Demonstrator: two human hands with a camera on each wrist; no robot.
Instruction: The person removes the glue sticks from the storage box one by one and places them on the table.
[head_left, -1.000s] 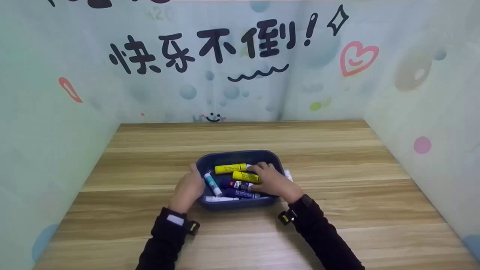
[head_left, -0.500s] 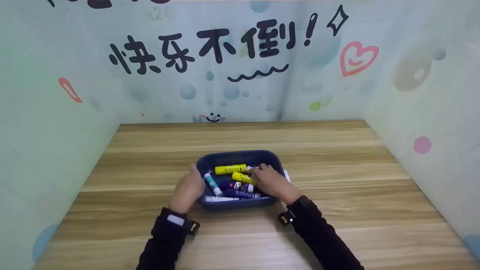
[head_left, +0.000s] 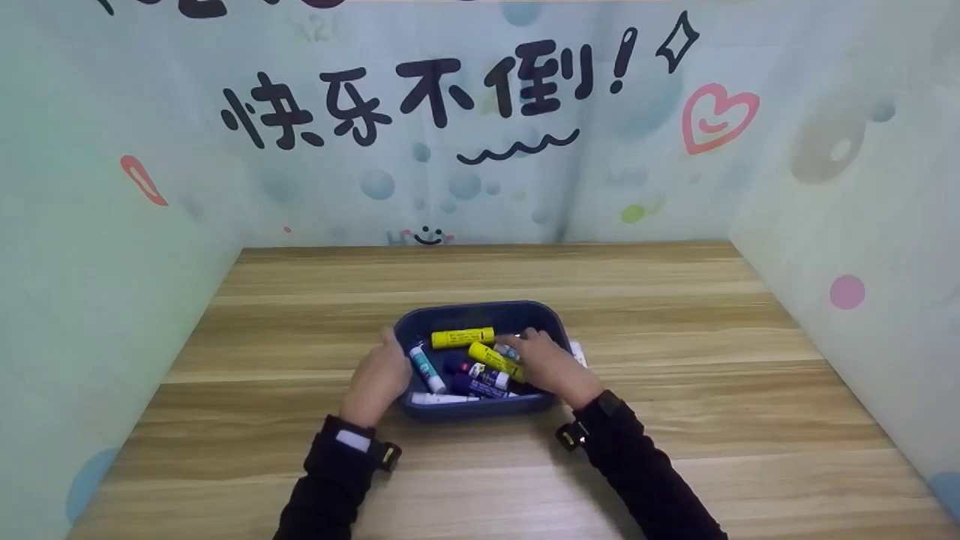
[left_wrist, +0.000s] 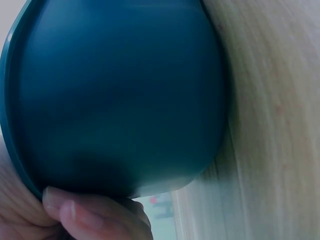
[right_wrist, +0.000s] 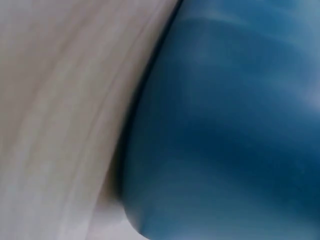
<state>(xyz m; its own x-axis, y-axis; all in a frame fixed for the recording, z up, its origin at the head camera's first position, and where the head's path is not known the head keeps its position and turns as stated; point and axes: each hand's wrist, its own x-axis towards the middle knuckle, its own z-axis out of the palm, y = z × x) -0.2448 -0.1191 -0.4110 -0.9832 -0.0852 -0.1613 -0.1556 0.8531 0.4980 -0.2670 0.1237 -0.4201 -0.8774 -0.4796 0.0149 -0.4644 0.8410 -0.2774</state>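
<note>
A dark blue oblong basin holds several glue sticks. My left hand grips its left rim; in the left wrist view the fingers curl at the basin's edge, beside its wall. My right hand reaches inside the right end, pinching a pale glue stick that is mostly hidden under the fingers. Beside it lie a slanted yellow glue stick, another yellow one at the back, a teal-and-white one, dark purple ones and a white one.
The basin stands on a wood-grain table. Just outside its right end, a white object shows past my right hand. A printed cloth wall encloses the back and sides.
The nearer yellow glue stick has turned to a steeper slant and the purple ones have shifted. More of the pale stick shows at my right fingers. My left hand keeps its grip on the rim.
</note>
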